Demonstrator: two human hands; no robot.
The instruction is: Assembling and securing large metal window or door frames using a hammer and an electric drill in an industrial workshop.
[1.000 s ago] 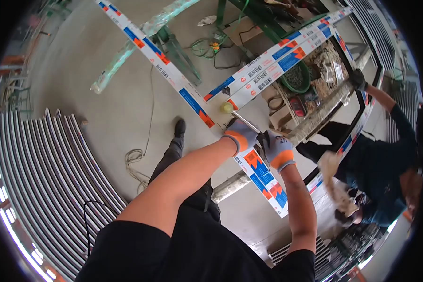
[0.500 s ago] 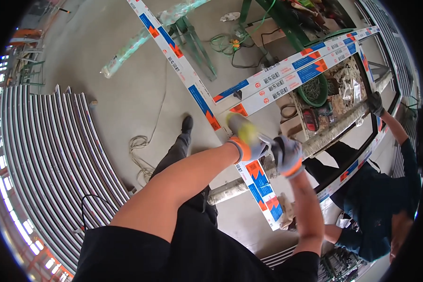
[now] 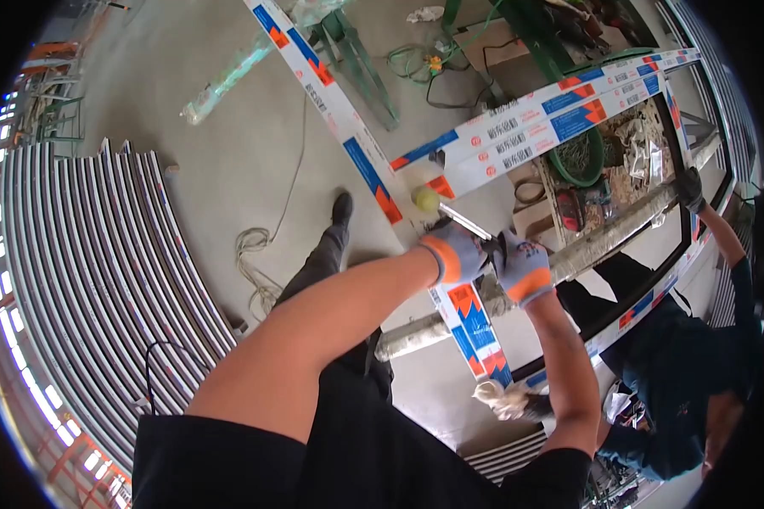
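Observation:
My right hand [image 3: 522, 265], in a grey glove with an orange cuff, is closed round the handle end of a mallet. The mallet has a metal shaft [image 3: 465, 221] and a rounded yellow-green head [image 3: 426, 200], which is at the corner where the taped frame bars meet. Just left of it, my left hand [image 3: 460, 254], gloved alike, is curled over the frame bar [image 3: 477, 329], below the shaft; its fingertips are partly hidden. Blue, orange and white printed film covers the bars, including the long one [image 3: 361, 157] running away to the upper left.
At right a co-worker [image 3: 683, 373] holds the frame's far side with a dark-gloved hand [image 3: 689, 187]. A padded support beam [image 3: 607, 233] crosses beneath the frame. Beyond it are a green basin [image 3: 581, 161] and a red power tool [image 3: 570, 208]. Stacked metal profiles [image 3: 102, 288] line the left.
The mallet head, blurred before, has moved away from me and now shows sharply at the frame corner. The co-worker's pale-gloved hand has come further into view near the frame bar's near end.

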